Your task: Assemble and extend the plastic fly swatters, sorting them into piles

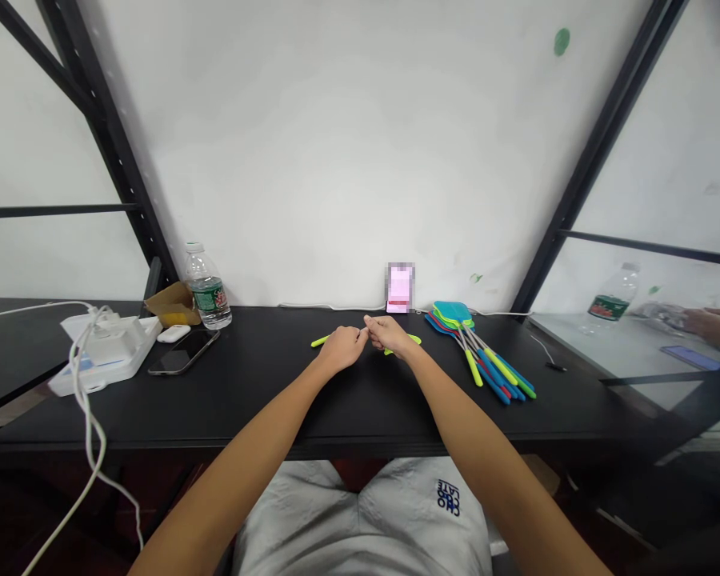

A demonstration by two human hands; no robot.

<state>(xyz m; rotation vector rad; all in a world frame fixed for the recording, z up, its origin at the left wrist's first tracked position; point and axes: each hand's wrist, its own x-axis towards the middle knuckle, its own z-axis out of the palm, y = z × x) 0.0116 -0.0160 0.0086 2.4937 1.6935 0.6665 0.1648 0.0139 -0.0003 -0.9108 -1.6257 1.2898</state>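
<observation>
lime-yellow fly swatter (pixel 320 341) at the centre of the head view, near or on the black worktop (pixel 258 400): its handle end sticks out at nine o'clock from the left hand (pixel 343 348), and a flat piece of the same colour, likely its head, shows at three o'clock, partly hidden by the right hand (pixel 390 334). the middle is covered, so whether the two pieces join i cannot tell. both hands meet at their fingertips, the fingers bent inward; whether they are grasping the swatter or simply curled, i cannot tell.

taking the hands as the clock's centre, a smartphone (pixel 399 288) with a lit pink screen stands at one o'clock, against the white wall (pixel 312 160). at three o'clock lies a bundle of fly swatters (pixel 454 312), blue and lime heads stacked toward the wall, handles fanned toward four. a short cable with a black plug (pixel 555 367) sits beyond them. toward ten o'clock, a water bottle (pixel 210 296) stands beside an open cardboard box (pixel 174 304). at nine, a dark phone (pixel 183 352) lies near a small white case (pixel 174 334) and a white power strip (pixel 126 360).
</observation>
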